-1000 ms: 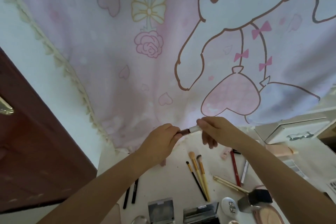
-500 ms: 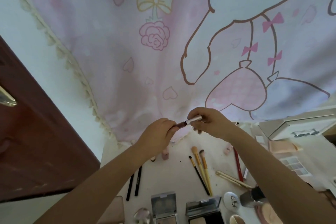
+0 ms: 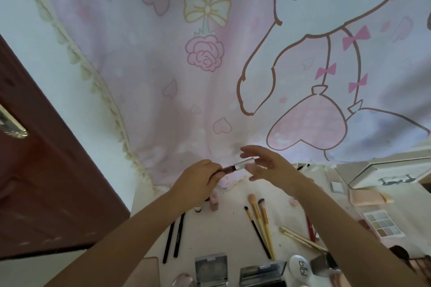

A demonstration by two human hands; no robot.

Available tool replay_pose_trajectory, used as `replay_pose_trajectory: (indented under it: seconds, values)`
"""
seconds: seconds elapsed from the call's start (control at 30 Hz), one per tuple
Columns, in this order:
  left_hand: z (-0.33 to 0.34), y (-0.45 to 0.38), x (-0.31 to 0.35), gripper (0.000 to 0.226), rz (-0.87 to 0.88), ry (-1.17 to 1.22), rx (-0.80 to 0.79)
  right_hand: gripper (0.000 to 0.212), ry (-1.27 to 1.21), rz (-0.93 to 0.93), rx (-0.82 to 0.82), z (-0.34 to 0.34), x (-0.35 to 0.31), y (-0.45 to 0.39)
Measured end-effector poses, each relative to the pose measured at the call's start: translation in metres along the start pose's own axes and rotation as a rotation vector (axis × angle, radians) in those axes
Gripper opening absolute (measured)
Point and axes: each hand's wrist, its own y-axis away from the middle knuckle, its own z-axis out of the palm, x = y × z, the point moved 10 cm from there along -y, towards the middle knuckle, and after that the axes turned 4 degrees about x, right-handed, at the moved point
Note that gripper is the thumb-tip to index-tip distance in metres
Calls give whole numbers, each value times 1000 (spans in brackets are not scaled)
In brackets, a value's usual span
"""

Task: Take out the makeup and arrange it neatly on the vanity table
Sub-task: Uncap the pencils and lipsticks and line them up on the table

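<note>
My left hand (image 3: 199,180) grips a thin lip gloss tube (image 3: 236,166) with a dark red body and a silver cap, held level above the back of the white vanity table (image 3: 221,237). My right hand (image 3: 268,165) hovers just right of the cap with fingers spread and nothing in it. Below lie three makeup brushes (image 3: 257,221), two black pencils (image 3: 173,236), small pink tubes (image 3: 213,202) and two grey compacts (image 3: 211,268).
A pink cartoon curtain (image 3: 210,65) hangs behind the table. A dark red door (image 3: 46,182) stands at left. At right are a white drawer box (image 3: 384,175), an eyeshadow palette (image 3: 382,226), a gold pen (image 3: 300,237) and a white oval case (image 3: 300,268).
My right hand has let go of the silver cap end and spread its fingers. The left hand keeps hold of the tube. The view has tilted slightly upward.
</note>
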Motion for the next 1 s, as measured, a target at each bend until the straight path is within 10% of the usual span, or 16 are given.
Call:
replay_pose_trajectory:
  seconds: [0.33,0.47,0.67,1.0]
  values:
    - [7,7,-8,28,-22,35,-37,38,16,-36,19,9,9,5]
    - [12,9,-10,27,-2,39,-33,11,102,25,89,10,18,-1]
    - [25,18,-22,23,-44,131,-47,40,28,-19,28,16,31,1]
    - [54,58,-78,16,-361,289,-10,24,320,357,32,13,130,11]
